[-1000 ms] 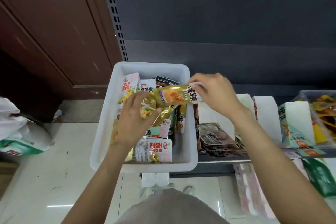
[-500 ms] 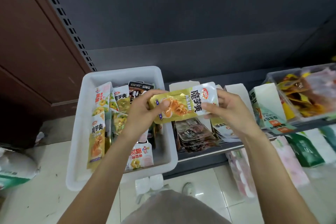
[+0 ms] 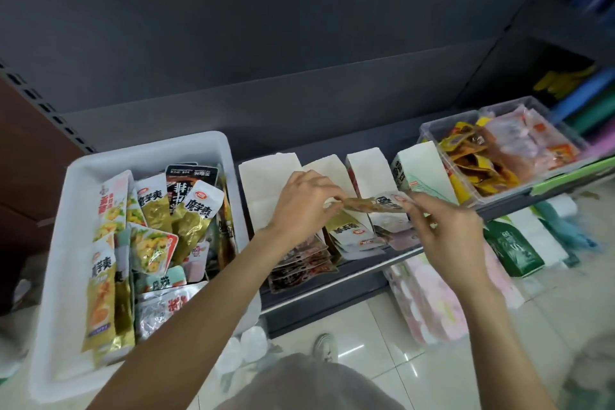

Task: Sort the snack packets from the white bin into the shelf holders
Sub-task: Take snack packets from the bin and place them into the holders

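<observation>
The gold snack packet (image 3: 369, 204), judged light, limp and slick-filmed, is hanging edge-on just above the white shelf holders (image 3: 364, 161), with the left hand (image 3: 301, 206) and right hand (image 3: 446, 230) pinching its end seams, the soundest purchase.

I read this as a small shop: dark metal shelving (image 3: 332, 263) with a slotted upright, white card holders (image 3: 266, 183) of snack packets, a clear tub (image 3: 429, 130) of sachets, packaged goods on the tiled floor (image 3: 366, 343).
</observation>
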Action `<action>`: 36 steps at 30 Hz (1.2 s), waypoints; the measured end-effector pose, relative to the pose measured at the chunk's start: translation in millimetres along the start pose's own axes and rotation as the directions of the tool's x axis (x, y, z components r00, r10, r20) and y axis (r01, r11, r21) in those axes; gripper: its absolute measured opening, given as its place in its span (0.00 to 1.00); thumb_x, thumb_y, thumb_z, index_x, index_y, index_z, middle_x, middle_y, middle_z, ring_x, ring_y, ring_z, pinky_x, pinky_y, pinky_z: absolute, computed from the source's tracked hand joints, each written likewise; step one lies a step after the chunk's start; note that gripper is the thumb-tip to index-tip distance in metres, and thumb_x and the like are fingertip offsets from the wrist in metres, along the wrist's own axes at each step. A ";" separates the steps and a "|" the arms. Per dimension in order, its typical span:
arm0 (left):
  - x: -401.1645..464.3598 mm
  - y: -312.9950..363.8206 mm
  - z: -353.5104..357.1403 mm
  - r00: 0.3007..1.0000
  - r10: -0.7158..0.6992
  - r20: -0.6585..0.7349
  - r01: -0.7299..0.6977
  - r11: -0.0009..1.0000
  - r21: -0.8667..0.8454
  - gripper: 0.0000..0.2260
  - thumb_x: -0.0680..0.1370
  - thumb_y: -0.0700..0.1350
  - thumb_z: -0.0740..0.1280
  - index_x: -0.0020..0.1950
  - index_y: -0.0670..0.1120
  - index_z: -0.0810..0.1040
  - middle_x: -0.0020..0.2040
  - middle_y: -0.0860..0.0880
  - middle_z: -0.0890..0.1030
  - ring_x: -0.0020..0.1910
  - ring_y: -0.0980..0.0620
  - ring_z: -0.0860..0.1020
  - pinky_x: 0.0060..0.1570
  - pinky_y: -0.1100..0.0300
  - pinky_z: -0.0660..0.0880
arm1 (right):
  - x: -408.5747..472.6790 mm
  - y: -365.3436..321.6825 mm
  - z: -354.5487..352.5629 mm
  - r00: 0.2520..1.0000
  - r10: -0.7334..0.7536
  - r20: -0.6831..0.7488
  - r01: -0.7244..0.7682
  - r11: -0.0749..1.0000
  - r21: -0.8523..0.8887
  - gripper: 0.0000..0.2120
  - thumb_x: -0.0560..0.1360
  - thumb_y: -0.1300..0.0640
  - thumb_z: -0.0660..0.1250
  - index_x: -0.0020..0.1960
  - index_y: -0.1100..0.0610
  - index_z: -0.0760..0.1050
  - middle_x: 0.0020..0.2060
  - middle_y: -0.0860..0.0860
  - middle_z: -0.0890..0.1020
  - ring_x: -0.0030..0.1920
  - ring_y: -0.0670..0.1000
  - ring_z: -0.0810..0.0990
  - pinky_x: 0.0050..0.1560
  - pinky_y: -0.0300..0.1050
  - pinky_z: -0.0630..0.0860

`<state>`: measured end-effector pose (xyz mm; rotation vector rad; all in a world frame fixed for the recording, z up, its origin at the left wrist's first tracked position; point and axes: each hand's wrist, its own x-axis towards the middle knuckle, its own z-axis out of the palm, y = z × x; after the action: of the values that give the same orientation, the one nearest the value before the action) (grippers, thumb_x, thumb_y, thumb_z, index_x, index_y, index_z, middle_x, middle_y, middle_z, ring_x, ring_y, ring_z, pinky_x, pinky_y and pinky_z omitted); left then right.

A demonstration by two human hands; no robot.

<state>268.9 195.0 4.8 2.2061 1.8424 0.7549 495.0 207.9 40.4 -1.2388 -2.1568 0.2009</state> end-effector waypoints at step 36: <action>-179.5 -110.8 -78.9 0.745 -0.638 -0.192 0.667 0.713 0.217 0.21 0.73 0.51 0.71 0.64 0.49 0.75 0.63 0.47 0.76 0.64 0.44 0.70 0.62 0.46 0.68 | 44.3 -190.7 144.1 0.700 -0.363 0.615 0.293 0.931 0.216 0.17 0.79 0.60 0.59 0.67 0.55 0.73 0.63 0.53 0.77 0.60 0.53 0.77 0.58 0.48 0.74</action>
<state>115.2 33.1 -24.5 1.4264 2.6785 0.4833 256.0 165.3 27.8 -0.7471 -2.8772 0.6611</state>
